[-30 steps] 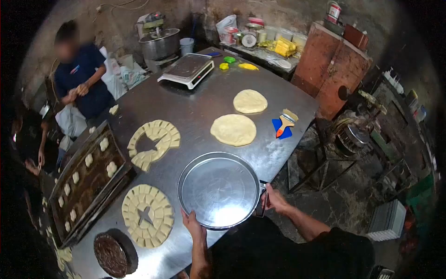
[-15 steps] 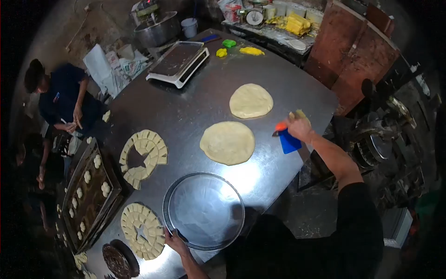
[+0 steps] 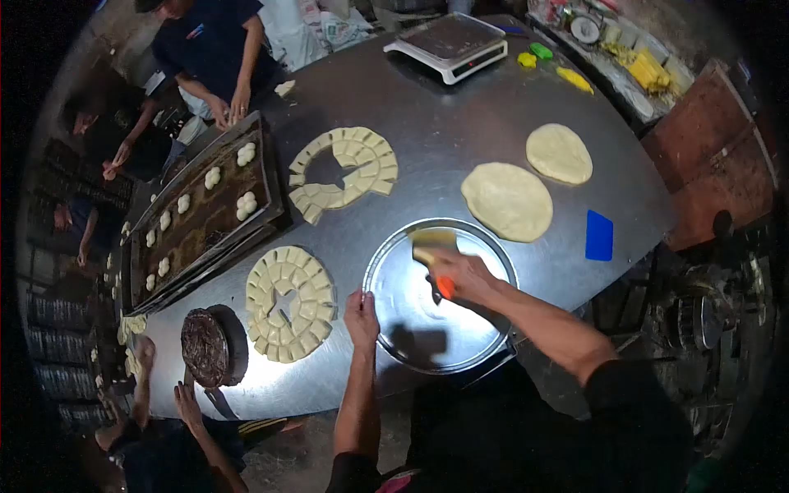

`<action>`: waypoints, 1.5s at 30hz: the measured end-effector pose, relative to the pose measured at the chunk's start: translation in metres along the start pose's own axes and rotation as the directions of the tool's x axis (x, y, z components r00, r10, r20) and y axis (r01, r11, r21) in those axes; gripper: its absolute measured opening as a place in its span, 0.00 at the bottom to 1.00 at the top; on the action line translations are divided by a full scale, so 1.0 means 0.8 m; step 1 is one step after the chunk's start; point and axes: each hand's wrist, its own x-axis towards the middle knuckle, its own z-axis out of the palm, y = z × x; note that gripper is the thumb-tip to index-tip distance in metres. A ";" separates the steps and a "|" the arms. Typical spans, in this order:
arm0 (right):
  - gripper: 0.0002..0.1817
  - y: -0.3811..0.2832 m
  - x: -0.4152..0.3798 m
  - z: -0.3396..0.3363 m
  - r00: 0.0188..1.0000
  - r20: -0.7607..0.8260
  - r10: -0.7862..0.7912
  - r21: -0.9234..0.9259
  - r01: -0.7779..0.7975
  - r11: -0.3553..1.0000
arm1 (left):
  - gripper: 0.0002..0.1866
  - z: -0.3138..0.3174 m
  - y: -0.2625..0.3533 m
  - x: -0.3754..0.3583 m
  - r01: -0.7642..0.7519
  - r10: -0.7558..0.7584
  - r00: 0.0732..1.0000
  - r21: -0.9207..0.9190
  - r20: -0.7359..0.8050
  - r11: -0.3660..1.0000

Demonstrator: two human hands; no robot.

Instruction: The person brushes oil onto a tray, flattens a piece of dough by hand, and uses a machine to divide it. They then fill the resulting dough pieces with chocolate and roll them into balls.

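Observation:
My right hand [image 3: 467,279] is closed around a brush [image 3: 433,243], its bristle end blurred over the inside of the round metal pan [image 3: 394,345]. Something orange and dark shows under the same hand. At the pan's left rim, my left hand [image 3: 362,319] grips the edge. Two flat dough rounds, a larger one [image 3: 507,201] and a smaller one [image 3: 559,154], lie beyond the pan. To their right rests a blue scraper [image 3: 599,236]. Left of the pan are two rings of cut dough pieces, one whole [image 3: 316,302] and one with a gap [image 3: 374,152].
A tray of dough balls [image 3: 197,205] stands at the left, near a dark round item [image 3: 204,348]. A white scale [image 3: 450,45] sits at the back. Several people work around the table's left side, one person's hands [image 3: 189,404] close to its front edge.
My right hand has moved left from the table's right side to over the pan. The blue scraper now lies apart from it on the table. The view has shifted left.

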 end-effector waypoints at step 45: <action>0.11 0.103 -0.186 -0.256 0.586 -0.796 0.156 -0.225 -0.524 0.821 | 0.16 0.021 0.080 0.049 -0.244 0.331 0.939 0.498 -0.092 0.832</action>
